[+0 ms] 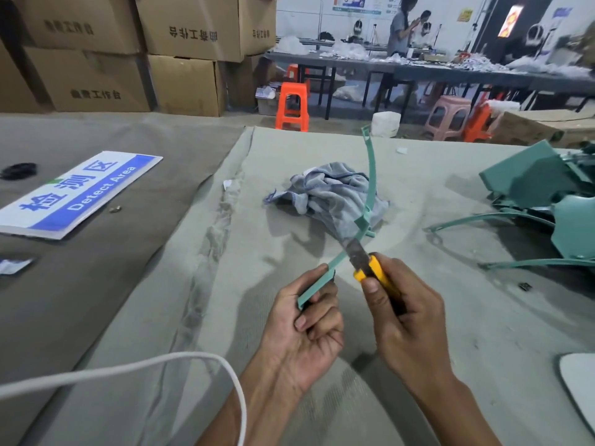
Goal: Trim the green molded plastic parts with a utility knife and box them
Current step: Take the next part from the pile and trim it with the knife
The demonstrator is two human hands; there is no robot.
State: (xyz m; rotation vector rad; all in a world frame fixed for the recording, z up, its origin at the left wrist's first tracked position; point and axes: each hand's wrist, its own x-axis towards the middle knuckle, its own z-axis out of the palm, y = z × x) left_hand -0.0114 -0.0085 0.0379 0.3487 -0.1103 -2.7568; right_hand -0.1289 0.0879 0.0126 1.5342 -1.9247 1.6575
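A curved green strip (pixel 370 188) is held above the table (pixel 450 317), its lower end gripped in the left hand (pixel 306 329). A yellow knife (pixel 375 272) is grasped by the right hand (pixel 409 317); its blade appears to be laid against the strip just below a small tab. A grey rag (pixel 331 194) lies behind. More green parts (pixel 547 201) are piled at the right.

A wide grey cloth-covered table (pixel 322 156) carries a crumpled grey rag (pixel 335 194), a blue-and-white sign board (pixel 77 193) and a pile of green moulded plastic parts (pixel 544 201)
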